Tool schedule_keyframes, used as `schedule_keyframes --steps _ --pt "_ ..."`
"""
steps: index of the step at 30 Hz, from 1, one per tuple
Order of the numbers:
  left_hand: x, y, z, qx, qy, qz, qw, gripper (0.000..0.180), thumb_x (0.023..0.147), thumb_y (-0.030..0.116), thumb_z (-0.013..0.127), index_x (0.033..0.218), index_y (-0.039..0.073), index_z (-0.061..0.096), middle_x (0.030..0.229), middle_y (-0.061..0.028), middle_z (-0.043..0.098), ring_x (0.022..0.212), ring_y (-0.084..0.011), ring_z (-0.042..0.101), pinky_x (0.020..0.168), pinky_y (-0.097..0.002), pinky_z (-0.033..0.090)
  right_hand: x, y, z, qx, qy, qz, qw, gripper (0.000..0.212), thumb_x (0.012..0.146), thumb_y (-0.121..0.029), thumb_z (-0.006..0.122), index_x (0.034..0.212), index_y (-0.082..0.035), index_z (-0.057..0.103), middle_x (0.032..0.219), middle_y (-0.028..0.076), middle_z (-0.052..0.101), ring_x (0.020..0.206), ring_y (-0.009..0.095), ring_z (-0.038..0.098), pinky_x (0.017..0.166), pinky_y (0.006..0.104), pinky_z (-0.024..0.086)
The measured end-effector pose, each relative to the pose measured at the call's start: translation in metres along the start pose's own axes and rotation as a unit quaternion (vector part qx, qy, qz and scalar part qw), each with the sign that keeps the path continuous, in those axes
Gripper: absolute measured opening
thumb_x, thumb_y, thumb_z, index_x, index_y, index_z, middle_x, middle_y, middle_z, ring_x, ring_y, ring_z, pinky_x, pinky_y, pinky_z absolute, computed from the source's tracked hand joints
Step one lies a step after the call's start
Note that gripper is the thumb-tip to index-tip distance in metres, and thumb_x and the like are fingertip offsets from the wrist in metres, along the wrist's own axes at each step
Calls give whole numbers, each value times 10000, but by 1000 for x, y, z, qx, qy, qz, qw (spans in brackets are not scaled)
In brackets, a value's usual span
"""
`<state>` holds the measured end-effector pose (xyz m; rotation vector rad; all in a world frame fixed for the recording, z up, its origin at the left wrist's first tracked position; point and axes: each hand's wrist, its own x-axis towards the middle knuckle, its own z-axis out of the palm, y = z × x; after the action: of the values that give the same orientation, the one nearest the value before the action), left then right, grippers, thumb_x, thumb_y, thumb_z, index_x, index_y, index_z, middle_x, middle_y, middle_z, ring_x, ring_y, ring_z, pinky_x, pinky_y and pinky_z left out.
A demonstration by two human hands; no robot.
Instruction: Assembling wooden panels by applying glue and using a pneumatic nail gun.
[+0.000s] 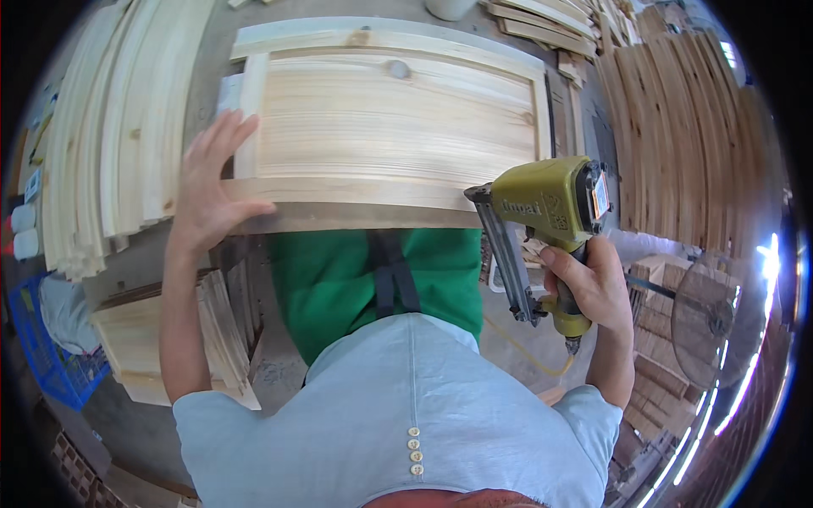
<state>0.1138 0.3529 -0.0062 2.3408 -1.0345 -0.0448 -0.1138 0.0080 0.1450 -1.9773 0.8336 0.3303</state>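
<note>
Panel of pale, knotty, rectangular wood lying flat on a brown, straight-edged worktop, with flat, pale wooden rails already fitted along all four sides. Right hand wrapped round the grip of an olive-green metal nail gun, nose at the near right corner, contact unclear. Left hand spread wide at the near left corner, gripping nothing. Laying-out seemingly done; fastening perhaps unfinished, any driven nails too small to tell.

I have the panel before the wearer, between long boards left and stacked boards right. The nail gun is at the panel's near right corner; closer in, I see a crate left, a fan right.
</note>
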Motion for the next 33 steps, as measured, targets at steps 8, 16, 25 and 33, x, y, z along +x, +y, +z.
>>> schedule_keyframes --steps 8,16,25,33 --pt "0 4 -2 -4 -3 -24 1000 1055 506 438 856 1427 122 449 1476 -104 422 1405 -312 303 1159 -473 240 1 16 -11 5 -12 -18 1000 198 877 -156 657 931 25 597 646 30 593 559 95 562 517 256 448" --pt "-3 1 1 0 -8 -18 1000 1052 526 492 823 1427 100 448 1481 -106 419 1415 -315 287 1161 -473 231 2 15 -17 -39 -34 11 999 279 856 -176 672 1001 41 571 748 100 641 643 165 637 602 315 501" --pt "-5 12 -2 57 -47 25 997 754 651 495 753 1280 104 610 1486 -101 420 1426 -349 255 1157 -477 216 18 32 -71 27 86 -1 996 270 840 -193 707 970 17 599 729 27 608 572 95 582 503 247 467" --pt "-7 17 -3 42 -35 28 998 595 699 436 747 1189 109 662 1504 -93 394 1425 -352 252 1145 -480 230 132 80 -130 -404 332 -136 841 365 858 -192 597 1102 62 498 916 259 647 779 360 676 678 468 524"
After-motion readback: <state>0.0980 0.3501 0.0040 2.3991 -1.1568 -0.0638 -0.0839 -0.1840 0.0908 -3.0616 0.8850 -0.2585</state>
